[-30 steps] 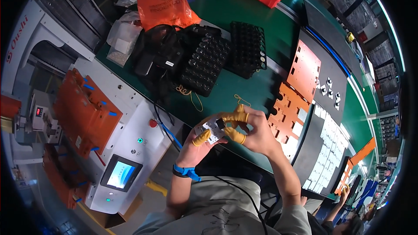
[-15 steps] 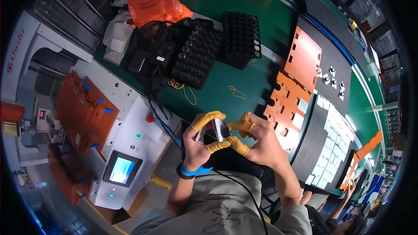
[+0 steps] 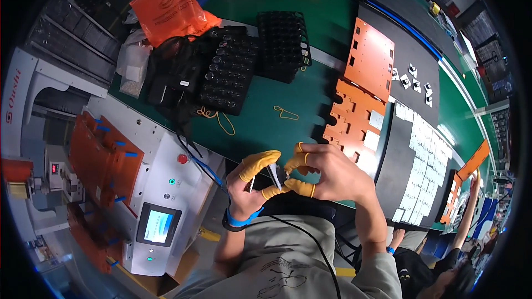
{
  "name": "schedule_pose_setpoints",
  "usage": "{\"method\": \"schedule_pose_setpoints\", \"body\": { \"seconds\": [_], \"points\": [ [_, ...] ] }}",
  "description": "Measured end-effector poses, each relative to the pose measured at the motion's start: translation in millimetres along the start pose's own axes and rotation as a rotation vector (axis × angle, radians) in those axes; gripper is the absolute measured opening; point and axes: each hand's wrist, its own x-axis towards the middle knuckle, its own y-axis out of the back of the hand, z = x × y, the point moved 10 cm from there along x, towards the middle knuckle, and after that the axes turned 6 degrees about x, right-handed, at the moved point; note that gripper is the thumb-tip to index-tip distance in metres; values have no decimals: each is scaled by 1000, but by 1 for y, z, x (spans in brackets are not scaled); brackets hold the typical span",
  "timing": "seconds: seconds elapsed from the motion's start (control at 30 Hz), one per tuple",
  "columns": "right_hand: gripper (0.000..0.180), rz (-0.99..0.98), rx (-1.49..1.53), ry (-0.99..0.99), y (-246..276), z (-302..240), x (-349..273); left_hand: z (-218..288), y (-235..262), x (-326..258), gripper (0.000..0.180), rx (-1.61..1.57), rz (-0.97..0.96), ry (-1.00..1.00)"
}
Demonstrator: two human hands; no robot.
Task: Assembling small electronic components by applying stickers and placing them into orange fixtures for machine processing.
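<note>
Yellow finger cots cover the thumb and fingertips of both my hands. My left hand (image 3: 244, 191) pinches a small white plate with a dark round part (image 3: 275, 177) between thumb and index finger. A second thin white piece (image 3: 252, 183) shows against its palm. From the other side, my right hand (image 3: 332, 174) closes its fingertips round the dark part of the same plate. Those fingertips partly hide it. A blue band circles my left wrist. Beyond my hands, a loose yellow loop (image 3: 286, 113) lies on the green bench top (image 3: 255, 138).
Black trays with round pockets (image 3: 230, 75) stand at the back, near an orange bag (image 3: 172, 11). Orange fixture plates (image 3: 354, 124) and rows of white plates (image 3: 424, 160) lie to the right. A white machine with a screen (image 3: 158, 223) stands left. A co-worker's arm (image 3: 468, 210) reaches in at right.
The whole view has shifted, so the bench things sit further left and higher. The plate in my hands has tilted slightly. The co-worker's arm at right has stretched further out.
</note>
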Motion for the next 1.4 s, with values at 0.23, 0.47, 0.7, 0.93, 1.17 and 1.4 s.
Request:
{"method": "schedule_pose_setpoints", "body": {
  "seconds": [0.23,0.47,0.7,0.93,1.17,1.4],
  "points": [
    [33,91,174,-52,11,4,2,-20,-11,-11,61,-270,79,219],
    [40,267,102,140,11,-8,-9,-52,-53,-38,75,-921,163,573],
    [42,328,-147,155,11,-4,-17,-72,-80,-53,83,-1085,11,813],
    [45,333,-127,196,19,0,-24,-61,-86,-50,73,-1061,-84,771],
    [41,380,-13,158,11,17,-26,-61,-80,-43,64,-965,-51,730],
    [42,501,-337,197,12,16,-41,-67,-86,-45,57,-910,-143,750]
  ]
}}
